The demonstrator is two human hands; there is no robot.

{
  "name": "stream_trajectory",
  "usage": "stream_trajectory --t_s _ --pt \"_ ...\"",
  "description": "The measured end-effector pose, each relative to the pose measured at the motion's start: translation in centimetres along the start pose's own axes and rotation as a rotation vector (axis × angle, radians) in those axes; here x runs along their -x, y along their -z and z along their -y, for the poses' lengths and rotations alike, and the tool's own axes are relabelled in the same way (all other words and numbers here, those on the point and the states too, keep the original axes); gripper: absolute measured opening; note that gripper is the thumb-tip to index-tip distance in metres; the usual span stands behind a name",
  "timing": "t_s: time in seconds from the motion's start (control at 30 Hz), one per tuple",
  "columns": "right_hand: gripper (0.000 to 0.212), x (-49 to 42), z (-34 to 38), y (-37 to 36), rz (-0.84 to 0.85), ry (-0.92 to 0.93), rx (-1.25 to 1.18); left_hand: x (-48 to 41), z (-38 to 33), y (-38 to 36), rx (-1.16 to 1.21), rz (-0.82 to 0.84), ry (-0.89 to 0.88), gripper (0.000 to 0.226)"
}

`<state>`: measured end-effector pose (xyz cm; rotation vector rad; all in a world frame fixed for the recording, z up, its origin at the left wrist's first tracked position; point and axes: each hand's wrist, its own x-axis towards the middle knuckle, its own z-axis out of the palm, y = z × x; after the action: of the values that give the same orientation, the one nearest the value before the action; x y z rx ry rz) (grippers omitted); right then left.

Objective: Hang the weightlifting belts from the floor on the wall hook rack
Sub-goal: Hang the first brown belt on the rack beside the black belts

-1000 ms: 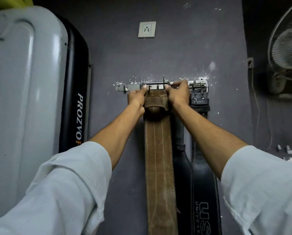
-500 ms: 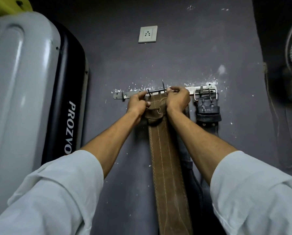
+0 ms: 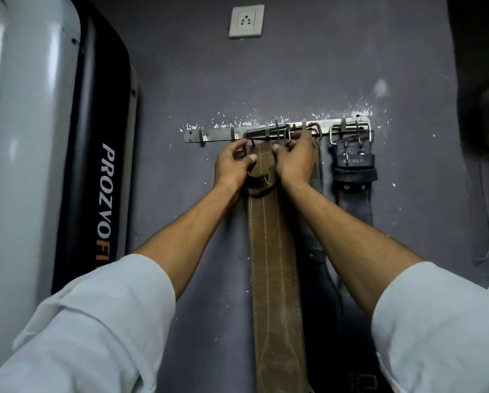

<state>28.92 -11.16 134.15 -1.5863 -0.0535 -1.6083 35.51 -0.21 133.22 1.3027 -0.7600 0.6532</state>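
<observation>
brown belt end cut by bottom edge; dark belt behind largely hidden by right forearm

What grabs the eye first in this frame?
Dead centre, the left hand and right hand grip the top of a long brown belt just under the metal hook rack. To its right a black belt hangs from the rack by its buckle; at far left stands a grey machine lettered PROZVO.
</observation>
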Motion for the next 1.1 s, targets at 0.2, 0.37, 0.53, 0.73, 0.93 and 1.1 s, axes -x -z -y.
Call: stream_trajectory --t_s 0.2,0.37,0.53,0.73,0.93,1.1 --pt "0.043 9.7 -2.6 5.1 0.125 -0.095 -0.067 12.5 2.5 3.1 0.251 0.091 0.25 0.038" --pt "0.046 22.6 -8.9 9.8 0.266 -0.22 0.048 25.2 10.1 6.0 0.148 0.204 0.431 0.03" --pt "0.056 35.3 -11.5 14.3 0.345 -0.335 0.219 37.2 14.9 9.6 -0.033 0.173 0.549 0.035" --pt "0.054 50.8 -13.6 20.6 0.518 -0.561 0.388 51.2 18.5 14.5 -0.097 0.28 0.651 0.023" --pt "0.034 60.8 -13.6 25.2 0.663 -0.743 0.439 62.0 20.0 18.5 -0.206 0.425 0.852 0.024" --pt "0.022 69.1 -14.8 30.4 0.833 -0.848 0.529 70.7 19.1 21.1 -0.28 0.486 0.97 0.016"
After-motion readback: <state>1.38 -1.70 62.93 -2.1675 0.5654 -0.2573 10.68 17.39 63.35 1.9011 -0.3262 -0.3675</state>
